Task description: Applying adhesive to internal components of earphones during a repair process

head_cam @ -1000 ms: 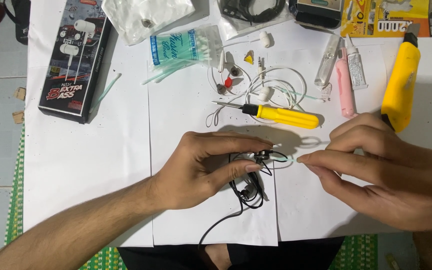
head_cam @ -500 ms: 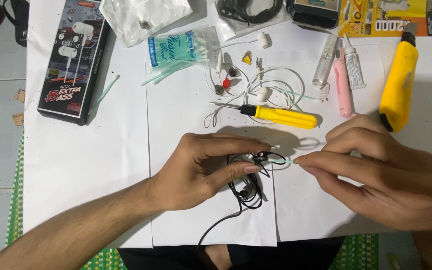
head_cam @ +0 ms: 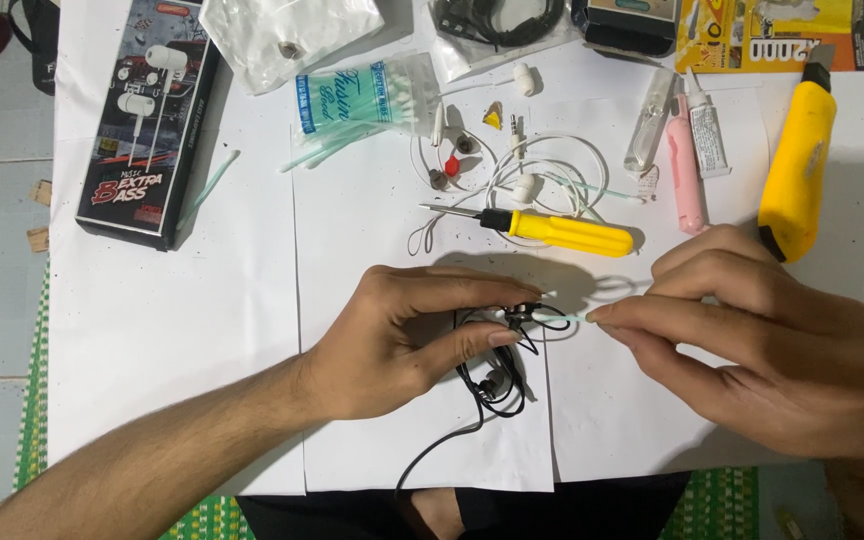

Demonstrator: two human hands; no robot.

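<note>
— What do I have in each hand?

— My left hand (head_cam: 407,340) pinches a black earbud (head_cam: 520,315) between thumb and forefinger, with its black cable (head_cam: 492,385) looped just under the fingers and trailing toward me. My right hand (head_cam: 762,350) is closed narrowly on a thin pale-green cotton swab (head_cam: 564,318), whose tip touches the earbud.

— And the packages around them?

— Beyond my left hand, well apart, lies a long black box (head_cam: 142,120) with white earphones pictured and red lettering. Nearer, a clear bag of green swabs (head_cam: 362,100) with a blue label. Just beyond both hands rests a yellow-handled screwdriver (head_cam: 552,230) on the white surface (head_cam: 172,330). Past my right hand stand a yellow utility knife (head_cam: 797,160), a pink tube (head_cam: 685,175) and a yellow card package (head_cam: 772,35).
</note>
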